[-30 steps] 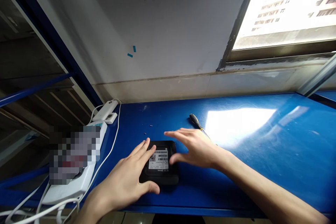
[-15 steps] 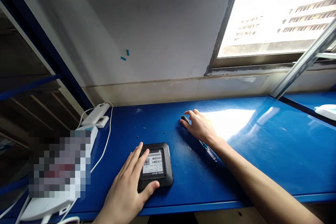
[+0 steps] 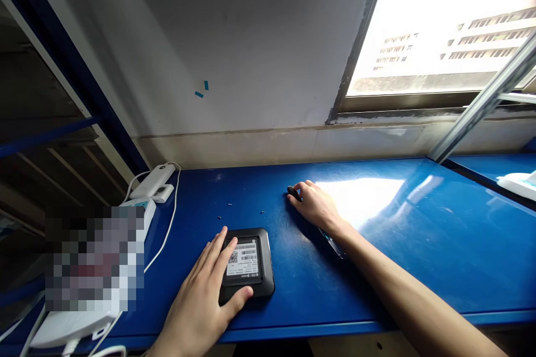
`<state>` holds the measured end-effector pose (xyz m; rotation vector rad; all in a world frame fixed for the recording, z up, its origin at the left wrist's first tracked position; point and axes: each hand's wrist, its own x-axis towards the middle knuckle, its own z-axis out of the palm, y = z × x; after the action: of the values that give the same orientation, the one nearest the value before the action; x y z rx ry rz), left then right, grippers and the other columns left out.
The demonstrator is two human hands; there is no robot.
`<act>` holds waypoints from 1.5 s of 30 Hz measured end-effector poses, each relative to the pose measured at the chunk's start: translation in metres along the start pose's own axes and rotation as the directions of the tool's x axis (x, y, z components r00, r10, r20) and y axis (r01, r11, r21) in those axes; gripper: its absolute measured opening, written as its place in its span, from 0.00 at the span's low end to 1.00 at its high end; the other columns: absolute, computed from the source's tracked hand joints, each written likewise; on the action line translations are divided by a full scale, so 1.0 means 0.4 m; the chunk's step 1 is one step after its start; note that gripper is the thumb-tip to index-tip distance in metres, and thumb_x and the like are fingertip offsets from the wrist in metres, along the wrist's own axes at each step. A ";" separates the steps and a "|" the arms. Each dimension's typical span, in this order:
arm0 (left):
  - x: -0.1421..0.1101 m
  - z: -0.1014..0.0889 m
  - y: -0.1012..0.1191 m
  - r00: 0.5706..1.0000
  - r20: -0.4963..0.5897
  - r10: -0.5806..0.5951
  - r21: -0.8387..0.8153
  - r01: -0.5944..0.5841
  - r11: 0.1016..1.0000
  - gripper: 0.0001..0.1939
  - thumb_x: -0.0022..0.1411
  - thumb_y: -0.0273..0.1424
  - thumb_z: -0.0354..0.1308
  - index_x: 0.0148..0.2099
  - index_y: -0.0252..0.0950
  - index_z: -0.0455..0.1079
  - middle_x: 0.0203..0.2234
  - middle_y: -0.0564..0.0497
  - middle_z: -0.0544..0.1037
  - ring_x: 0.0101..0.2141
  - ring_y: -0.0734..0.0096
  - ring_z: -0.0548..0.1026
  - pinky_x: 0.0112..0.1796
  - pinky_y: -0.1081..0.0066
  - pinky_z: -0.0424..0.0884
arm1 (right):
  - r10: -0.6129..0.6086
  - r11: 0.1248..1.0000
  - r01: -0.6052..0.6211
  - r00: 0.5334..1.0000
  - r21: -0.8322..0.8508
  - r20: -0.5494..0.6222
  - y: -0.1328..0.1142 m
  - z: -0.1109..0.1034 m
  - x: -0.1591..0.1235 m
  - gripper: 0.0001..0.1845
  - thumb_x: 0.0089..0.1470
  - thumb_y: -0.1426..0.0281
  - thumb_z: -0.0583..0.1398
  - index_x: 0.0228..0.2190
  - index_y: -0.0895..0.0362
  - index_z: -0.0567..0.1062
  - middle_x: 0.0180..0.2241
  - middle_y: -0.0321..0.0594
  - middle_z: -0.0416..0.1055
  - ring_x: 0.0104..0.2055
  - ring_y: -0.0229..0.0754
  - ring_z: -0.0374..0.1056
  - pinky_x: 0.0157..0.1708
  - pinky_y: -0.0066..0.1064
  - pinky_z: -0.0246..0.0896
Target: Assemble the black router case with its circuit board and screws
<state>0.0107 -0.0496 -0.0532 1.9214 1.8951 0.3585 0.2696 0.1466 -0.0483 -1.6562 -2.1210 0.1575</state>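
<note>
My left hand lies over the left side of a black, square-cornered device with a white barcode label. Its fingers are stretched out and spread, some resting on the label side, the thumb along the near edge. Farther off to the right, my right hand pinches a small black rounded object, partly hidden by the fingers. A slim clear-and-teal item lies partly under my right forearm. Several tiny screw-like pieces lie beyond the device.
The blue tabletop runs back to the wall. White power strips and a white cable line the left side, beside a blurred-out patch. A metal post rises at the right, near the window.
My right fingers have closed in around the small black object, which has turned a little. The left hand and the device stay essentially in place; the view has shifted slightly.
</note>
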 end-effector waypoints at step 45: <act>0.001 0.000 0.005 0.998 -0.066 0.023 0.037 -0.021 0.999 0.40 0.65 0.58 0.49 0.73 0.47 0.51 0.73 0.52 0.46 0.70 0.48 0.51 0.64 0.46 0.60 | 0.161 0.461 0.140 0.958 0.876 -0.237 -0.060 -0.012 -0.020 0.27 0.58 0.48 0.62 0.50 0.52 0.69 0.38 0.36 0.70 0.33 0.41 0.77 0.38 0.39 0.78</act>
<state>0.0125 -0.0493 -0.0524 1.9787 1.9363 0.4017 0.2516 0.1316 -0.0376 -0.9313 -1.3428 0.8343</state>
